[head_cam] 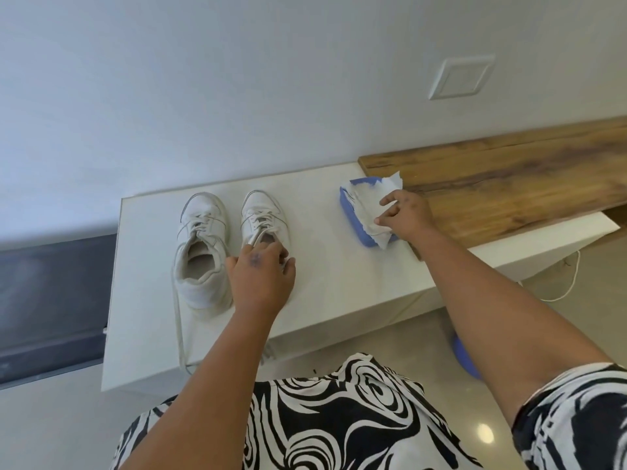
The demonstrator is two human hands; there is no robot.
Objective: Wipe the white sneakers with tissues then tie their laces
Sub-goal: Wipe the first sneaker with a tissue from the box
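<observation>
A plain pale wall with a blank white cover plate (460, 77) backs a low white tabletop (325, 266), and a brown wood-grain shelf board (509, 174) overlaps the tabletop's far right end. On the white surface the pair of white lace-up sneakers stands side by side, toes to the wall, laces loose: the left-side sneaker (200, 245) sits untouched with one lace trailing over the near edge, and the right-side sneaker (263, 215) lies under the left hand (261, 269), whose fingers curl over its heel and collar, probably to steady it or draw it closer for wiping. Well apart to the right, against the board's edge, sits a blue rectangular tissue pack (359, 222) with crumpled white tissue (368, 205) bulging from its top. The right hand (403, 212) reaches onto it, fingers partly bent and pinching the sheet at its near edge, seemingly to pull one free. Wiping looks not yet begun. A thin white cable (566, 283) loops on the floor below.
</observation>
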